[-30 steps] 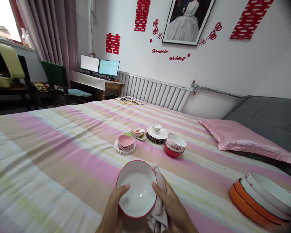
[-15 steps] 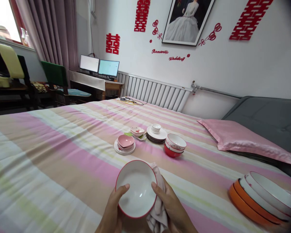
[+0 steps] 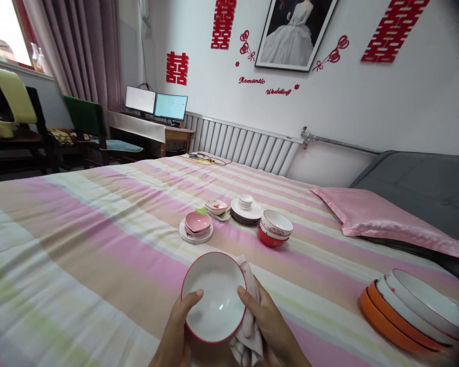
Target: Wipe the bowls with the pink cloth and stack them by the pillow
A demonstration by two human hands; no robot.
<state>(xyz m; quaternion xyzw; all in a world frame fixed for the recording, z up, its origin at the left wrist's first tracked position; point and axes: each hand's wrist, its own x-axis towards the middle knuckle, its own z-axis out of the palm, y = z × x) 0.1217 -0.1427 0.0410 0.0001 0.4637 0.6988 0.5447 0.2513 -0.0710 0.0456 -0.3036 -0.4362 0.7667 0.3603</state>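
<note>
A white bowl with a red rim (image 3: 216, 300) is held between both hands low in the middle of the view, its inside tilted toward me. My left hand (image 3: 178, 326) grips its left side, thumb over the rim. On the right side my right hand (image 3: 270, 321) has its thumb on the rim and also clasps a pale cloth (image 3: 250, 326) against the bowl. The fingers under the bowl are hidden. Beyond it stand a pink heart-shaped bowl (image 3: 198, 222) on small white plates and a stack of bowls (image 3: 276, 229), red at the bottom.
Bed with striped cover (image 3: 118, 229) beneath everything. A plate stack (image 3: 248, 211) topped by tiny dishes sits farther back, beside strawberry-patterned dishes (image 3: 216, 205). Large orange and white bowls (image 3: 413, 311) are stacked at right, near a pink pillow (image 3: 382, 219). Cables (image 3: 204, 159) lie at the far edge.
Almost nothing differs. The whole view has shifted very slightly, while both hands keep the same hold on the bowl and cloth.
</note>
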